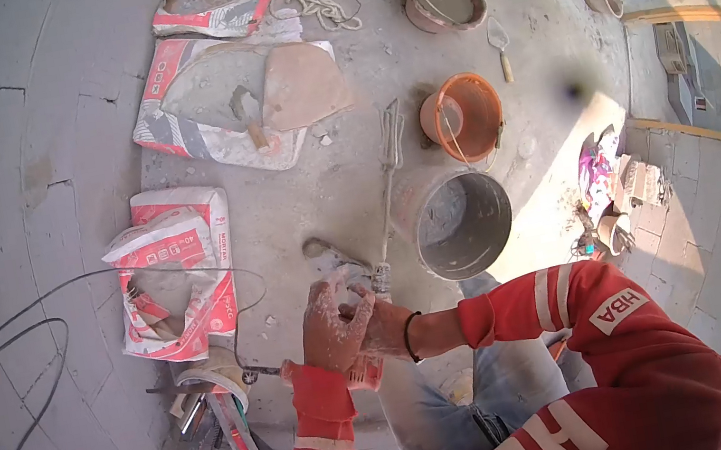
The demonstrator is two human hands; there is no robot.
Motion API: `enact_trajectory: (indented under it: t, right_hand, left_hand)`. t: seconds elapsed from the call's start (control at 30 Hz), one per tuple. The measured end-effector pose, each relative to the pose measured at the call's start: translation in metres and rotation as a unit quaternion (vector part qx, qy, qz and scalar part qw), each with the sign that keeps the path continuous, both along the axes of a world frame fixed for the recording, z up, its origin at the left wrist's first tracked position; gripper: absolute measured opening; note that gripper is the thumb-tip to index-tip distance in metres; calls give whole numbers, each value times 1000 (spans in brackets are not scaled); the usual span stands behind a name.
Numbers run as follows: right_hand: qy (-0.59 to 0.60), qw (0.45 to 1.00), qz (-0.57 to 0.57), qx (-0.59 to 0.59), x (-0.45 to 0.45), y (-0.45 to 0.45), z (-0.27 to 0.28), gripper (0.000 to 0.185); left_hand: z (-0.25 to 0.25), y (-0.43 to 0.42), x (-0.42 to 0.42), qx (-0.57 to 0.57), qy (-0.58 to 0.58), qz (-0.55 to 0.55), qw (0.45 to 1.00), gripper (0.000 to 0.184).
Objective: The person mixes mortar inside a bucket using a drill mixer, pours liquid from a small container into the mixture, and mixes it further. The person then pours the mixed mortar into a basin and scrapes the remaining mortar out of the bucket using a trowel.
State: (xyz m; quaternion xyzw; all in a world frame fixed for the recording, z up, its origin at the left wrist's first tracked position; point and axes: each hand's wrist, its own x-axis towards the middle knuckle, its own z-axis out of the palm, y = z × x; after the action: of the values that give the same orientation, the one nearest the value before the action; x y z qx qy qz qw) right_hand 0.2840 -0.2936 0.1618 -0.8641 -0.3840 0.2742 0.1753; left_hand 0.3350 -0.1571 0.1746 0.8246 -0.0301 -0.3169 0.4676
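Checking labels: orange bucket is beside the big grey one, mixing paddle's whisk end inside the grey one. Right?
Not inside: the head view shows the mixing paddle's whisk end outside the big grey bucket, beside the orange bucket. The rest holds.

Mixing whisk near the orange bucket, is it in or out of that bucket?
Out: the whisk shows wholly outside the orange bucket, against bare floor. Whether it touches the floor, I can't tell.

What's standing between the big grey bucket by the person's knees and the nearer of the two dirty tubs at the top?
An orange bucket stands between the grey bucket and the tub, as the head view shows.
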Motion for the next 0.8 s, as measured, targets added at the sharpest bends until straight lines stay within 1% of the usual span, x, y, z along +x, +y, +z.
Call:
enact_trajectory:
  t: [0.03,0.07,0.1,0.13,0.17,0.2,0.23,0.27,0.3,0.33,0.37,0.4,0.43,0.47,0.5,0.57,0.6,0.67,0.7,0.73,0.77,0.8]
  right_hand:
    - [-5,1000,-4,16,-23,-18,10,38]
    - [9,999,-21,33,-58,-31,10,36]
    - [48,997,-40,53,-98,-41,21,35]
    - [71,993,-57,79,-117,-55,26,33]
    - [94,991,-51,76,-139,-73,30,33]
    - [139,986,-41,76,-140,-97,66,32]
    - [157,985,-28,69,-147,-117,74,32]
    - [129,984,-56,108,-164,-136,66,28]
    - [104,980,-83,148,-183,-156,57,25]
    - [87,972,-110,187,-195,-177,60,23]
    - [98,974,-99,179,-203,-197,52,27]
    - [83,967,-140,194,-211,-220,42,32]
    - [81,957,-184,208,-221,-244,43,37]
    - [73,946,-225,222,-233,-260,39,43]
    - [73,920,-329,201,-243,-271,37,48]
    - [80,837,-521,146,-260,-285,45,59]
    - [151,767,-601,167,-272,-285,43,60]
    - [284,588,-732,195,-293,-282,32,63]
    - [339,507,-742,278,-296,-275,27,59]
    - [392,414,-739,358,-296,-260,20,56]
    - [435,314,-725,432,-292,-247,11,52]
    - [428,362,-736,380,-285,-239,3,50]
  left_hand:
    - [-10,-13,-25,-23,114,-15,993,50]
    - [-19,-25,-51,-96,212,-8,973,49]
    - [-11,-38,-77,-160,332,2,930,48]
    - [-5,-55,-93,-214,434,18,875,47]
    - [11,-74,-112,-165,537,89,822,48]
    - [29,-89,-129,-164,598,122,775,48]
    - [24,-97,-149,-171,635,148,739,49]
    - [13,-106,-168,-178,665,176,704,50]
    - [-1,-119,-189,-172,670,193,696,50]
    - [-5,-140,-205,-164,680,213,682,51]
    - [-16,-155,-216,-146,678,218,687,50]
    - [-21,-176,-222,-128,676,223,691,49]
    - [-7,-212,-207,-94,678,219,696,47]
    - [-6,-237,-201,-61,674,214,704,45]
    - [-27,-247,-213,-66,656,216,720,44]
    - [-85,-250,-244,-80,623,221,746,40]
    - [-104,-249,-250,-121,612,221,750,36]
    - [-137,-255,-249,-206,585,219,754,29]
    - [-133,-266,-242,-221,554,247,764,26]
    - [-121,-281,-229,-232,523,276,772,24]
    - [-127,-287,-221,-242,526,292,761,25]
    - [-134,-293,-214,-252,528,309,750,26]
